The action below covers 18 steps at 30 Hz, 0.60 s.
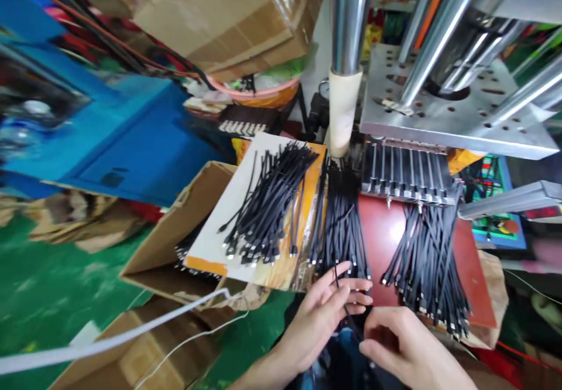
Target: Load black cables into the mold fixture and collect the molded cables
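My left hand has a thin black cable between its thumb and fingers, the other fingers stretched out to the right. The same cable runs down toward my right hand, whose thumb and forefinger curl at its lower part; their exact contact is partly hidden. Just beyond my left hand lies a bundle of black cables with metal plugs at the near ends. Another bundle of cables rests to the right on a red-brown board. A third pile of cables spreads over a white and orange sheet.
A press with a drilled metal plate and a steel column stands ahead, above a slotted metal mould. An open cardboard box and a pale bar are at left. A metal arm juts in from the right.
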Motion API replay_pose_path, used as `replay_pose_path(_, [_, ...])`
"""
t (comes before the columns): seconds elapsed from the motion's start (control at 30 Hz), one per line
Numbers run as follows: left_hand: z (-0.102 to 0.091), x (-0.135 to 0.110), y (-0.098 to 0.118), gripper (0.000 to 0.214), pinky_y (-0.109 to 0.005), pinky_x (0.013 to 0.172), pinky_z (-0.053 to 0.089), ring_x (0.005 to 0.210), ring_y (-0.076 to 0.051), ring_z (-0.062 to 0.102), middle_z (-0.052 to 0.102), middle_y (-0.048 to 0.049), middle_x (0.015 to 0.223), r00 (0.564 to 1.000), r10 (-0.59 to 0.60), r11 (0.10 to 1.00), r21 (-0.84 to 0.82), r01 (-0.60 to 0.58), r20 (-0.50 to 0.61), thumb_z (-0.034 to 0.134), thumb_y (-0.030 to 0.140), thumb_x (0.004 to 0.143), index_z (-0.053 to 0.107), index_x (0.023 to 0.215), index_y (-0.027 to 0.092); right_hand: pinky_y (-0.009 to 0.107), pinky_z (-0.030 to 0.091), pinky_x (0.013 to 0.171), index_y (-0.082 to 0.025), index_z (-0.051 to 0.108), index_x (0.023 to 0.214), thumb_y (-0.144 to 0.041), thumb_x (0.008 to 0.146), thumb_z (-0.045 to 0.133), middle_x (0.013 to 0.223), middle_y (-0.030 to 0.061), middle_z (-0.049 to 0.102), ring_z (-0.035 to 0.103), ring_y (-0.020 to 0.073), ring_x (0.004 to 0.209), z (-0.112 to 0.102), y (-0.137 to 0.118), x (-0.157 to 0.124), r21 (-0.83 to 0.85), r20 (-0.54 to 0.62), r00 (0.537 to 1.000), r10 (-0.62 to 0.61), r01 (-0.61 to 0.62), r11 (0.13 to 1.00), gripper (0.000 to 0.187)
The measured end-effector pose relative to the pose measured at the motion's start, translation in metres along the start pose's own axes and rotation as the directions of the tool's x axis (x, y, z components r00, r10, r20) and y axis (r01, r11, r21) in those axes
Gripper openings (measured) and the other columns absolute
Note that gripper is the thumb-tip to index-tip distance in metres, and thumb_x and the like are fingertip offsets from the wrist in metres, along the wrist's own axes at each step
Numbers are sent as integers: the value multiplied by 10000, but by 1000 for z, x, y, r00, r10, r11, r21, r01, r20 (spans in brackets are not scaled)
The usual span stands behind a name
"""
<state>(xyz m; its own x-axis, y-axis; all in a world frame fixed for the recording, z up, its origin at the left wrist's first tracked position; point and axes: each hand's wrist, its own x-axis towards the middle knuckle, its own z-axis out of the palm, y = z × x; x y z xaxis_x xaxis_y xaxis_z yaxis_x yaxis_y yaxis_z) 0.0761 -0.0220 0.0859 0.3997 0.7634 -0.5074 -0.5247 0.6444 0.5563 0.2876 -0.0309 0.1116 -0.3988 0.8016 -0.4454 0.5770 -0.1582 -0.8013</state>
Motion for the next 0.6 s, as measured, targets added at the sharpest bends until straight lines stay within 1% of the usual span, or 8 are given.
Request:
replay_pose_path(0.03, [6,10,-4,550,-329,892,583,889,-199,759,799,-112,1008,1000,6,998,-57,-8,-31,803,478,948,659,1369,154,262,433,595,-221,670,822,-522,1005,596,722,5,672,599,171,640,-6,8,2,-76,-85,995,53,-60,995,360])
replay_pose_path(0.07, [11,18,-6,480,-293,844,572,792,-166,735,778,-70,854,998,29,997,-66,-32,-50,801,483,950,707,1262,131,272,409,586,-221,651,825,-568,1018,574,717,10,663,599,178,635,-12,18,6,-172,-241,965,107,-150,973,405])
replay_pose_path(0.13, [18,29,-3,438,-266,775,560,690,-144,698,729,-29,703,997,66,998,2,-66,-46,780,521,958,737,1125,119,292,342,569,-219,606,849,-606,1047,517,732,28,652,607,198,628,-24,42,15,-355,-575,810,115,-374,857,444])
replay_pose_path(0.17, [20,32,-1,450,-268,768,564,691,-151,705,739,-34,706,997,69,996,61,-67,-33,755,548,969,735,1109,120,301,304,561,-217,585,863,-572,1066,496,745,37,654,612,205,622,-27,53,20,-427,-665,743,76,-462,777,418])
replay_pose_path(0.2, [21,35,2,474,-276,773,572,714,-165,725,763,-50,737,998,55,990,129,-52,-15,718,576,986,729,1120,122,308,270,555,-215,568,872,-510,1082,480,757,44,658,619,210,615,-29,63,24,-491,-696,718,33,-508,707,373])
replay_pose_path(0.3, [25,43,5,559,-311,821,595,820,-214,785,824,-109,872,999,-34,938,346,17,42,588,644,1036,713,1182,119,314,234,550,-219,531,865,-338,1094,439,741,36,656,637,208,594,-28,79,32,-589,-672,739,-44,-498,636,274])
replay_pose_path(0.53, [30,69,-5,688,-378,875,616,940,-271,817,840,-161,1030,989,-118,820,571,46,89,472,732,1041,712,1222,113,316,213,515,-214,557,902,-395,1101,430,788,50,682,610,188,540,-23,73,30,-524,-705,709,28,-547,653,297])
replay_pose_path(0.6, [29,74,-9,699,-389,888,616,981,-275,814,836,-165,1075,986,-136,793,608,50,96,458,736,1043,710,1257,120,311,269,535,-214,589,920,-374,1092,414,786,54,686,623,196,575,-28,73,27,-452,-707,705,51,-506,734,292])
